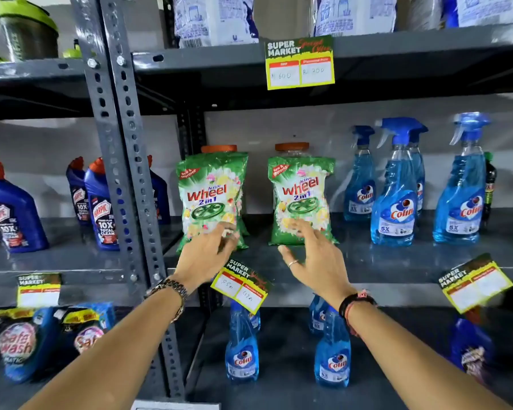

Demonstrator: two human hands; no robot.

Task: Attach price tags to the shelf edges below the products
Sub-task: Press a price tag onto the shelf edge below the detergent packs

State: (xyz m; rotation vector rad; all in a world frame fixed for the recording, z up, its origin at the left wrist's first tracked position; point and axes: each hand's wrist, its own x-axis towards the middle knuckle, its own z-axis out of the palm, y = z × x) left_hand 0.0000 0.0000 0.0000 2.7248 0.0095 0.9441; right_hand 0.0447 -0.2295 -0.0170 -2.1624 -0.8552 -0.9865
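Two green Wheel detergent packets stand on the middle shelf (397, 292). My left hand (205, 257) reaches to the bottom of the left packet (212, 190), its fingers bent and blurred against it. My right hand (311, 258) has its fingers spread, fingertips touching the lower part of the right packet (301, 190). A yellow "Super Market" price tag (240, 287) with handwritten prices hangs tilted at the shelf edge just below my left hand. Neither hand touches it.
More tags sit on the upper shelf edge (299, 63), at the left shelf edge (39, 290) and tilted at the right (476, 282). Blue Colin spray bottles (394, 196) stand right, Harpic bottles (101, 208) left of a grey upright post (125, 161). More bottles fill the lower shelf.
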